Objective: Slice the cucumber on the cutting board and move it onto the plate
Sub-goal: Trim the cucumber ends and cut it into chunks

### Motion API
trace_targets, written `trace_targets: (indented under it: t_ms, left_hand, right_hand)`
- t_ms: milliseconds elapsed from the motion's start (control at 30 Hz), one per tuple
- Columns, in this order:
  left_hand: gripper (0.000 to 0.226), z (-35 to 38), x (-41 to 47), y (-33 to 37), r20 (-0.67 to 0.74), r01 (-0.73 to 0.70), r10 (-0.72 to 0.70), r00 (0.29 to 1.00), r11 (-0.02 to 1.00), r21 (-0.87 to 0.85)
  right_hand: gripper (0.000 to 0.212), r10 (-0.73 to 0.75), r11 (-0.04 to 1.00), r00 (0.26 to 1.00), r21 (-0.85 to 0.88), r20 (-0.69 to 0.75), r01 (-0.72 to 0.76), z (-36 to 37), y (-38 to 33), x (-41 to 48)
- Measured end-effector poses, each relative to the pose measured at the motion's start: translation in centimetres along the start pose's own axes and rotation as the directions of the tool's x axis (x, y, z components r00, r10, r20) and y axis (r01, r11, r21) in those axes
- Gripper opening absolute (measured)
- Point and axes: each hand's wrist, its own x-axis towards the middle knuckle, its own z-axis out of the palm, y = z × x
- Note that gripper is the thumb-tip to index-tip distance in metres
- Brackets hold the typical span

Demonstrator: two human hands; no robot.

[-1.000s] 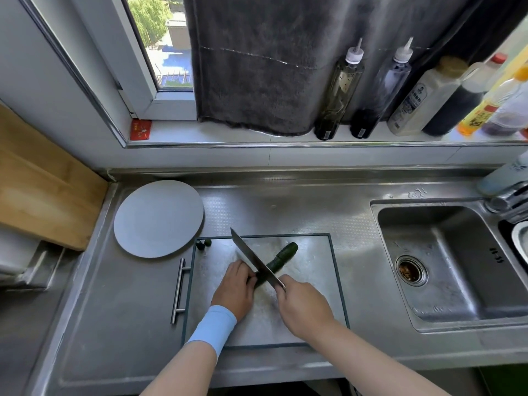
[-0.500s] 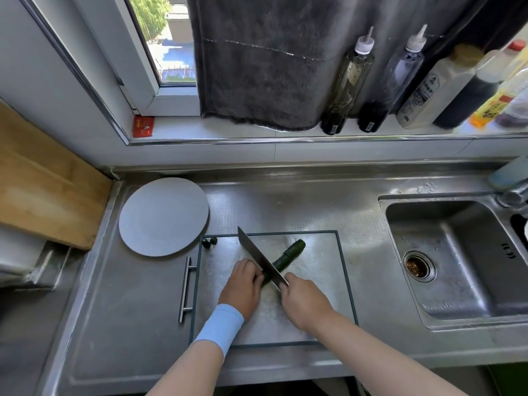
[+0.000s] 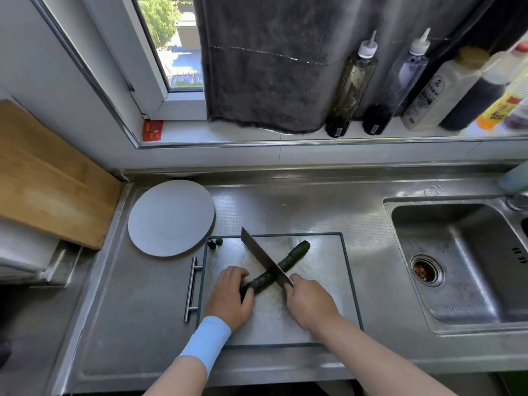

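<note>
Left hand point(image 3: 230, 298) holds the cucumber point(image 3: 289, 260), right hand point(image 3: 310, 302) apparently grips the knife point(image 3: 261, 254) across it

steel counter point(image 3: 285, 207) carries cutting board point(image 3: 320, 284) and round plate point(image 3: 171, 217).

Both forearms reach in from the near edge. The left hand point(image 3: 230, 298), a pale blue band point(image 3: 207, 342) on its wrist, curls its fingers over the near end of the cucumber point(image 3: 288, 260). Just right of it, the right hand point(image 3: 310, 305) grips the knife point(image 3: 263, 257), knuckles up.
</note>
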Motion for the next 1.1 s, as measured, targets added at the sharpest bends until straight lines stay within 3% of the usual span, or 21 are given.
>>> trace_targets:
  t_ms: [167, 500, 633, 733, 933, 1100]
  left_hand:
    - [0.013, 0.0, -0.9, -0.1, 0.046, -0.035, 0.035, 0.998, 0.999, -0.008]
    - [0.021, 0.6, 0.1, 1.7, 0.083, -0.002, 0.005, 0.997, 0.999, -0.039]
    - [0.039, -0.7, -1.0, 1.1, -0.006, 0.153, -0.156, 0.988, 0.974, -0.170]
    - [0.039, -1.4, -2.0, 0.8, -0.056, 0.223, -0.238, 0.970, 0.955, -0.198]
    - [0.023, -0.8, -1.6, 1.5, -0.047, 0.041, -0.046, 0.998, 0.993, -0.108]
    - [0.017, 0.2, -1.1, 1.2, -0.025, 0.026, -0.029, 0.999, 0.995, -0.100]
  right_hand:
    - [0.025, -0.008, 1.000, 1.000, 0.005, -0.006, 0.008, -0.5, 0.3, -0.1]
    - [0.026, -0.022, 0.994, 0.998, 0.109, -0.060, 0.029, -3.4, 0.3, -0.4]
    - [0.027, -0.059, 0.989, 0.996, 0.129, -0.063, 0.067, -3.3, -1.0, -1.3]
    - [0.026, -0.080, 0.989, 0.996, 0.121, -0.034, 0.084, -2.3, -1.8, -2.0]
    - [0.025, -0.071, 0.994, 0.997, 0.083, -0.017, 0.072, -0.5, -2.6, -3.1]
    - [0.021, -0.065, 0.997, 0.998, 0.035, -0.019, 0.065, 0.1, -2.5, -3.8]
